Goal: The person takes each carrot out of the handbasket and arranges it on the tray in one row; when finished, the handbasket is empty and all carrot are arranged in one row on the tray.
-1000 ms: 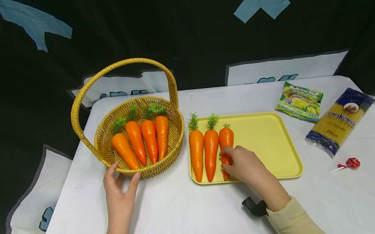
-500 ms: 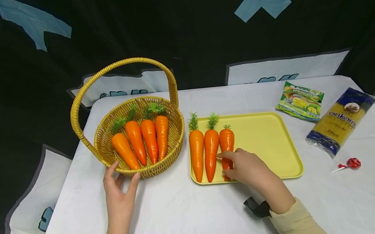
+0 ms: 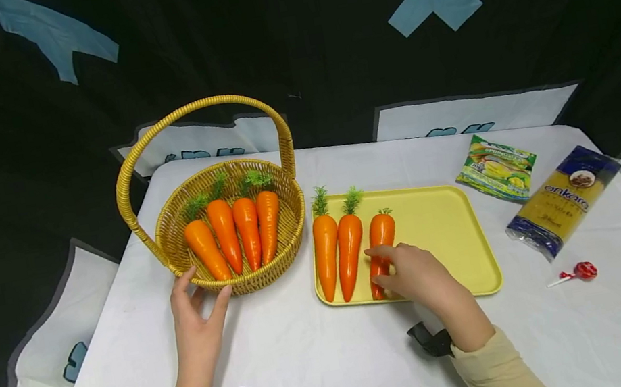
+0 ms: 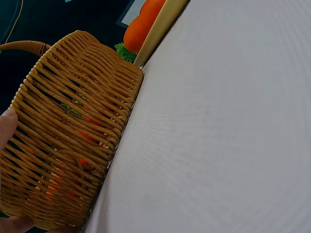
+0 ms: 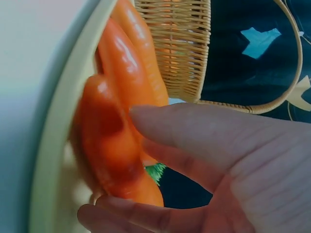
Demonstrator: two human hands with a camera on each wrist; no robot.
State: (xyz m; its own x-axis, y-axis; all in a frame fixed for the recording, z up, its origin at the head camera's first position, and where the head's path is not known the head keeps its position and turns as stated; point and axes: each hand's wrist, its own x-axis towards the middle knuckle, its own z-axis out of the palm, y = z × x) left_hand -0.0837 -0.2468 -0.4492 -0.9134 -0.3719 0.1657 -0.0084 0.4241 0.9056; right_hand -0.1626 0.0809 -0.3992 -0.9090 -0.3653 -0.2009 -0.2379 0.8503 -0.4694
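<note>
My left hand (image 3: pixel 197 311) rests at the near left of a yellow wicker basket (image 3: pixel 254 283), its fingertips at the rim and its thumb low against the outer weave (image 4: pixel 63 126). Several orange carrots (image 3: pixel 226 235) with green tops lie side by side inside the basket. Three more lie on a yellow tray (image 3: pixel 438 220). My right hand (image 3: pixel 419 274) holds the rightmost tray carrot (image 3: pixel 382 231) low down, with thumb and fingers curved around it. Beside it lie the middle carrot (image 3: pixel 350 248) and the left one (image 3: pixel 327 252).
Right of the tray are a green soup packet (image 3: pixel 497 168), a blue and yellow pasta bag (image 3: pixel 564 199) and a red lollipop (image 3: pixel 584 271). All stand on a white tablecloth (image 3: pixel 315 370). A black cloth (image 3: pixel 323 47) hangs behind, and the basket's tall handle (image 3: pixel 197 106) arches up.
My right hand has shifted slightly right, and the rightmost tray carrot has tilted the same way, its top moving off from the middle carrot. My left hand and the basket have stayed put.
</note>
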